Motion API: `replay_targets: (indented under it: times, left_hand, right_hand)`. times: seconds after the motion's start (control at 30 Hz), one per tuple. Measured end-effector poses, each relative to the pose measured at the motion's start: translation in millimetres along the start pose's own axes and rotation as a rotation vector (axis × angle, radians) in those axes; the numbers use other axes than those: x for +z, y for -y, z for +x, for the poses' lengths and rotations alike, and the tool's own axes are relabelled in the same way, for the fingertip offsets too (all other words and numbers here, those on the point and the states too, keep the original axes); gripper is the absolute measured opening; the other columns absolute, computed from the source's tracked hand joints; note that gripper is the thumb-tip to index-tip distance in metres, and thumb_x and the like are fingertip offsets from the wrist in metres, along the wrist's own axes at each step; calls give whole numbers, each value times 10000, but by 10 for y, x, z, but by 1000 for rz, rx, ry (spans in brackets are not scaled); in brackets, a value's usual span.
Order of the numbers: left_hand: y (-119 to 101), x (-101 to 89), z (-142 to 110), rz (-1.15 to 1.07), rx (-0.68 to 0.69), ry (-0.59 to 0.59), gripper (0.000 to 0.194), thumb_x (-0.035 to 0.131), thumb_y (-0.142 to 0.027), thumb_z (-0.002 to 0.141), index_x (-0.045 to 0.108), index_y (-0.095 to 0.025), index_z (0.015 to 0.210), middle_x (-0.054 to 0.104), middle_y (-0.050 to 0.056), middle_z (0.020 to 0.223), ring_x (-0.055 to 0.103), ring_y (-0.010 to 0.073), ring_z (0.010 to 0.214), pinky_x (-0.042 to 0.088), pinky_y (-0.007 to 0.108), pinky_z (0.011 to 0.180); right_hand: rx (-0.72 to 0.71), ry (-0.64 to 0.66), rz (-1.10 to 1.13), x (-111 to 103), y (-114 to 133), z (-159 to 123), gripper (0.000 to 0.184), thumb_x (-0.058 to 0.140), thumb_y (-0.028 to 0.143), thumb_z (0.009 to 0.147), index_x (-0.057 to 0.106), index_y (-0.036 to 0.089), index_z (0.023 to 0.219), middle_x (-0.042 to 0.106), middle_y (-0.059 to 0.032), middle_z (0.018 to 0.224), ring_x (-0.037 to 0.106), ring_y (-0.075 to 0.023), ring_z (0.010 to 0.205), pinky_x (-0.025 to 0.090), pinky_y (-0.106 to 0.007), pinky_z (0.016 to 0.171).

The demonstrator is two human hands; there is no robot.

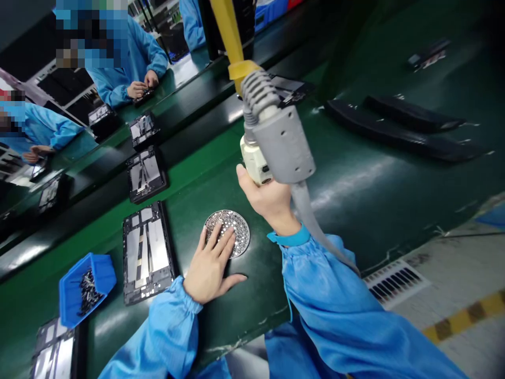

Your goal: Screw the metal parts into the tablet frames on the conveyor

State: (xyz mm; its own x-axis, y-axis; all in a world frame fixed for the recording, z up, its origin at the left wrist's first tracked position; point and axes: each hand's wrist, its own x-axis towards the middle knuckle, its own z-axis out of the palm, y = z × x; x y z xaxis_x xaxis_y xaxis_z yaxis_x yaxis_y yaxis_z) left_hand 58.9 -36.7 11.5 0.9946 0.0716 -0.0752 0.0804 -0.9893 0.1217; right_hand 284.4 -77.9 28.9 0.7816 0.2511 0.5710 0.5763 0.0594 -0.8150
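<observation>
My left hand [209, 271] lies with its fingers spread over a round metal screw plate [240, 237] full of small holes. The fingertips rest on the plate and the thumb points right. To its right, my right hand [270, 200] is wrapped around a cream and grey electric screwdriver [283, 145] with a ribbed cable end. Its tip is hidden from this angle. Left of my left hand lies an opened tablet [148, 252] with silver cells and black flat cables showing.
A blue bin [106, 268] of small dark parts stands left. More opened tablets [145, 175] line the green bench [197, 184]. A yellow arm [229, 31] reaches down from above. Two long black strips [406, 134] lie right. Co-workers in blue sleeves [114, 87] sit across.
</observation>
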Motion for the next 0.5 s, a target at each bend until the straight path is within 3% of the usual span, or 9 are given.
replay_targets:
  times: [0.13,0.3,0.5]
  left_hand:
    - [-54,22,-25,-103,79,-28,806,535,-649,1001,434,-105,1588,464,179,1625,181,415,1616,172,731,1293]
    - [-35,45,-1,-118,35,-139,840,587,-525,1012,260,-89,1651,505,210,1590,200,402,1612,216,728,1282]
    - [-125,55,-54,-139,79,-122,778,575,-470,1022,286,-78,1629,579,211,1524,245,394,1604,244,714,1283]
  right_hand:
    - [-15,29,-12,-6,8,10,287,677,407,886,635,201,1081,730,-71,847,699,-259,737,619,-422,864]
    - [-1,39,26,-10,1,17,295,696,400,879,638,214,1100,723,-60,836,698,-264,752,612,-454,922]
    - [35,19,46,-25,33,7,273,727,430,874,641,228,1036,705,-56,815,681,-254,723,623,-433,822]
